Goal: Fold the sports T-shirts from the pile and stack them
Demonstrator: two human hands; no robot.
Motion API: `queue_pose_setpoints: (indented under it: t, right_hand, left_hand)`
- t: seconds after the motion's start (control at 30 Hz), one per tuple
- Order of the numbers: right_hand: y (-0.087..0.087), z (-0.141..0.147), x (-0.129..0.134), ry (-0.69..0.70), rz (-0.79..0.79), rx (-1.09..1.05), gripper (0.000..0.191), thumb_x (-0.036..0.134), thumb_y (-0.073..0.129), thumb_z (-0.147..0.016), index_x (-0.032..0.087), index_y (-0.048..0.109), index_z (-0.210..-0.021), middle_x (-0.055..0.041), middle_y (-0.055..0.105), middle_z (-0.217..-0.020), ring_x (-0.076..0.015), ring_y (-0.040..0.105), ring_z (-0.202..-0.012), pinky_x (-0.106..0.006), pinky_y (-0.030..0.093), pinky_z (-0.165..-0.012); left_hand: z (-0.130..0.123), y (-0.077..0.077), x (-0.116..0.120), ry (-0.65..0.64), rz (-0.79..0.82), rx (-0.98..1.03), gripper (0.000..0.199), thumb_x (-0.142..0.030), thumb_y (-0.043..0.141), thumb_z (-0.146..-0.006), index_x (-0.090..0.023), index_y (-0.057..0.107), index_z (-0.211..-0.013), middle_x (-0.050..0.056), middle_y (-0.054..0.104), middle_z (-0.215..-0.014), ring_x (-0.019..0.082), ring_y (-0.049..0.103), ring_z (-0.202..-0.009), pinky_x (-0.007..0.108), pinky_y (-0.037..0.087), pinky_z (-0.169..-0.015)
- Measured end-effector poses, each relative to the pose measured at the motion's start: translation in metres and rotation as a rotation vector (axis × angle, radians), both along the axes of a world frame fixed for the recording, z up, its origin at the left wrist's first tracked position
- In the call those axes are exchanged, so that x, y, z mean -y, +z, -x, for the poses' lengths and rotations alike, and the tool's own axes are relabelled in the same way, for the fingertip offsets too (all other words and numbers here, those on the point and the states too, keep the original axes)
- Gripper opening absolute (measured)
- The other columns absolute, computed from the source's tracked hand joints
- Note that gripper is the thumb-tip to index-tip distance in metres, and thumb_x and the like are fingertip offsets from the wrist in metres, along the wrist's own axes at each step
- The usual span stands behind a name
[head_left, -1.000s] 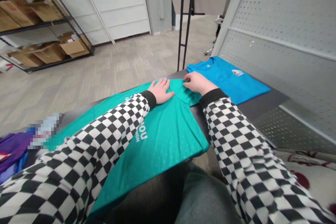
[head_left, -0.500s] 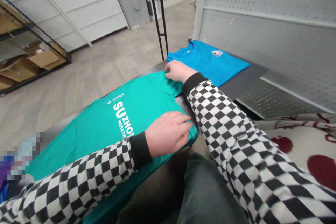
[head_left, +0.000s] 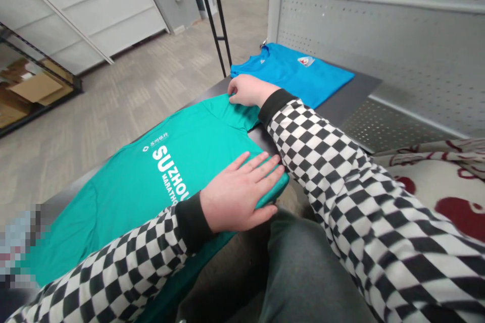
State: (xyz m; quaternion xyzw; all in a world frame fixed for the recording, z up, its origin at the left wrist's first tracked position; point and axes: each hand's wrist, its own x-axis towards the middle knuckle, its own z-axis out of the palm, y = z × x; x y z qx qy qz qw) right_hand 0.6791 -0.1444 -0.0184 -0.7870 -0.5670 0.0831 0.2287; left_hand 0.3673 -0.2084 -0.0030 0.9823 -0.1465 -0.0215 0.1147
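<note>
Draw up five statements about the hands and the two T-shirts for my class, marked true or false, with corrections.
1. The left hand lies palm down on the green marathon T-shirt. True.

2. The right hand covers the logo on the blue T-shirt. False: the logo is uncovered, and the hand is curled at a short sleeve of the green marathon T-shirt.

3. The blue T-shirt lies nearer the perforated panel than the green marathon T-shirt does. True.

4. The large lettering is black. False: it is white.

5. Both of the person's cuffs are black. True.
</note>
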Motion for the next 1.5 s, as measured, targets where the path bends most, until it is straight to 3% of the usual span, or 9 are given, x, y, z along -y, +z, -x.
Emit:
queue_pose_setpoints:
  t: [0.13,0.57,0.73,0.87,0.97,1.1,1.23,1.33,1.5]
  right_hand:
    - [0.004,0.003,0.003,-0.005,0.002,-0.006,0.039,0.042,0.090,-0.092,0.016,0.084,-0.122,-0.0105,0.083,-0.119,-0.0339,0.075,-0.119,-0.048,0.056,-0.119]
    - [0.004,0.004,0.003,-0.019,0.033,-0.022,0.040,0.037,0.089,-0.093,0.015,0.083,-0.126,-0.0097,0.082,-0.127,-0.0356,0.072,-0.127,-0.048,0.053,-0.122]
    - [0.000,-0.001,-0.002,-0.006,0.005,-0.035,0.037,0.036,0.091,-0.091,0.016,0.084,-0.122,-0.0104,0.082,-0.120,-0.0369,0.073,-0.123,-0.048,0.055,-0.118]
    - [-0.002,-0.003,-0.002,-0.009,-0.007,-0.035,0.031,0.034,0.089,-0.093,0.017,0.086,-0.119,-0.0118,0.083,-0.114,-0.0343,0.076,-0.116,-0.044,0.057,-0.111]
    - [0.002,0.001,-0.002,-0.023,0.020,-0.005,0.027,0.026,0.085,-0.096,0.016,0.087,-0.121,-0.0136,0.084,-0.114,-0.0312,0.077,-0.109,-0.041,0.057,-0.104]
    - [0.017,0.017,0.007,-0.052,-0.030,0.033,0.033,0.018,0.075,-0.103,0.006,0.084,-0.133,-0.0262,0.082,-0.126,-0.0311,0.076,-0.117,-0.041,0.053,-0.102]
    - [0.035,0.044,0.042,-0.042,-0.191,0.128,0.036,0.013,0.066,-0.108,0.004,0.081,-0.139,-0.0332,0.077,-0.135,-0.0321,0.071,-0.134,-0.041,0.047,-0.107]
    - [0.045,0.063,0.091,0.071,-0.155,0.213,0.032,0.021,0.067,-0.110,0.008,0.083,-0.134,-0.0295,0.079,-0.135,-0.0332,0.072,-0.131,-0.042,0.048,-0.109]
    - [0.048,0.084,0.184,0.314,0.036,0.277,0.032,0.033,0.063,-0.110,0.013,0.084,-0.120,-0.0185,0.084,-0.121,-0.0307,0.075,-0.113,-0.041,0.055,-0.103]
  left_hand:
    - [0.003,0.001,0.000,-0.017,-0.011,-0.015,0.086,-0.059,0.058,-0.108,-0.023,0.033,-0.182,0.014,0.025,-0.191,0.038,0.023,-0.178,0.063,0.018,-0.145]
    - [0.001,-0.009,-0.002,-0.027,0.023,-0.019,0.098,-0.066,0.065,-0.102,-0.029,0.027,-0.184,0.012,0.026,-0.191,0.040,0.026,-0.176,0.065,0.018,-0.144]
    - [0.013,0.017,0.001,-0.025,0.049,0.015,0.095,-0.067,0.062,-0.104,-0.026,0.030,-0.184,0.014,0.027,-0.190,0.043,0.026,-0.176,0.069,0.016,-0.144]
    - [0.072,0.057,0.006,-0.018,0.066,-0.023,0.088,-0.069,0.064,-0.103,-0.031,0.042,-0.180,0.009,0.038,-0.186,0.041,0.032,-0.175,0.064,0.022,-0.145]
    - [0.145,0.067,0.010,0.095,0.069,-0.074,0.082,-0.059,0.064,-0.106,-0.033,0.040,-0.180,0.007,0.047,-0.181,0.035,0.038,-0.173,0.060,0.026,-0.145]
    - [0.257,0.047,0.014,0.573,0.024,-0.005,0.074,-0.037,0.058,-0.110,-0.039,0.037,-0.181,0.005,0.055,-0.176,0.031,0.047,-0.168,0.063,0.035,-0.143]
    - [0.346,0.021,0.020,1.089,0.055,0.249,0.062,-0.033,0.054,-0.111,-0.048,0.051,-0.171,0.003,0.071,-0.161,0.033,0.062,-0.155,0.066,0.051,-0.133]
    - [0.380,0.012,0.021,1.182,0.102,0.353,0.046,-0.034,0.057,-0.111,-0.041,0.070,-0.155,0.005,0.077,-0.149,0.033,0.070,-0.143,0.062,0.059,-0.123]
    - [0.379,0.007,0.013,0.993,0.122,0.357,0.027,-0.034,0.065,-0.110,-0.026,0.079,-0.132,0.011,0.080,-0.133,0.030,0.073,-0.126,0.053,0.059,-0.114]
